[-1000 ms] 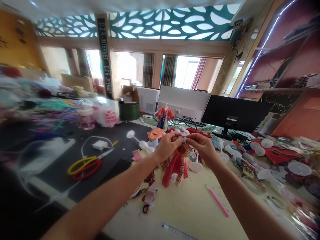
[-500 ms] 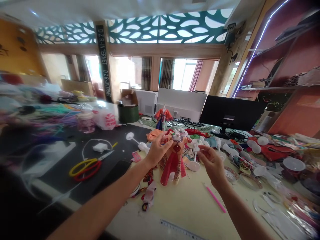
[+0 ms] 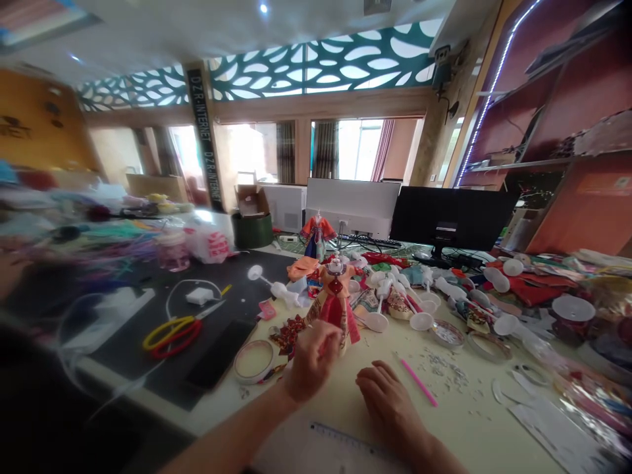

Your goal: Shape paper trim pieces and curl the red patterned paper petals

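Two "DZR-INTERNET" lines on a pillar strip [image 3: 201,135] beyond the costumed doll [image 3: 336,296]

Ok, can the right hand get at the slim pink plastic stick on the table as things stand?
Probably yes. The right hand lies on the pale yellow tabletop, close to the slim pink plastic stick, and nothing seems to stand between them.

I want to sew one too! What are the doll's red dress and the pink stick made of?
The doll's red dress looks like shiny satin-like cloth: it falls in soft folds. The pink stick looks like smooth, glossy plastic, though it's too small to be sure.
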`<state>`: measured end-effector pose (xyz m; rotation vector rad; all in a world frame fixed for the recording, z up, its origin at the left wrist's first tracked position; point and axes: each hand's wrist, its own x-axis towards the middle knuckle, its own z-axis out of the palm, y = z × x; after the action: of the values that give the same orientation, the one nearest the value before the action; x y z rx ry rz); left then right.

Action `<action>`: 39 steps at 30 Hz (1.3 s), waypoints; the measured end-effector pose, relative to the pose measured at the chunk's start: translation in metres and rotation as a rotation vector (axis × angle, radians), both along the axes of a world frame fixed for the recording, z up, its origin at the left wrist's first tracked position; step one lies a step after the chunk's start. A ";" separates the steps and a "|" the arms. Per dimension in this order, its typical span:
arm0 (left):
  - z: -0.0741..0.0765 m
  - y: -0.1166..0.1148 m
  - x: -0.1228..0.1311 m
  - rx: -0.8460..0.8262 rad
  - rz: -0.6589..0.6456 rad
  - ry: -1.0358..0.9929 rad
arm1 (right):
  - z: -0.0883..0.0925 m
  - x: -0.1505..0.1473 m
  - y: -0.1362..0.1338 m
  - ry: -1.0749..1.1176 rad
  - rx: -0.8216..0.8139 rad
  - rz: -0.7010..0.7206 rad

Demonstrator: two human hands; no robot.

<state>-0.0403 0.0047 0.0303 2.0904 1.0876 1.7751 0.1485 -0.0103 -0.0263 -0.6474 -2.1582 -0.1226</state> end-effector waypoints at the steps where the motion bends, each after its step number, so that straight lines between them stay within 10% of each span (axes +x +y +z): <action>1: -0.004 -0.005 0.009 0.012 -0.060 0.078 | -0.002 -0.002 -0.001 -0.006 0.020 0.022; 6: -0.018 -0.014 0.051 0.007 -0.371 0.486 | -0.004 -0.006 -0.008 0.041 0.091 0.055; 16: -0.030 0.000 0.080 -0.238 -0.454 0.377 | -0.002 0.001 -0.009 0.086 0.114 0.012; 21: -0.024 0.007 0.069 -0.141 -0.258 0.246 | 0.006 0.001 -0.007 0.112 0.108 -0.012; 29: 0.020 0.026 0.019 0.508 0.371 0.385 | 0.007 0.006 -0.005 0.156 0.002 -0.034; 39: 0.007 0.039 0.017 0.470 0.398 0.521 | 0.005 0.005 -0.005 0.140 -0.028 -0.041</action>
<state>-0.0232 0.0438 0.0377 2.9092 1.3992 1.8375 0.1535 -0.0157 -0.0211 -0.6963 -2.0160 -0.0674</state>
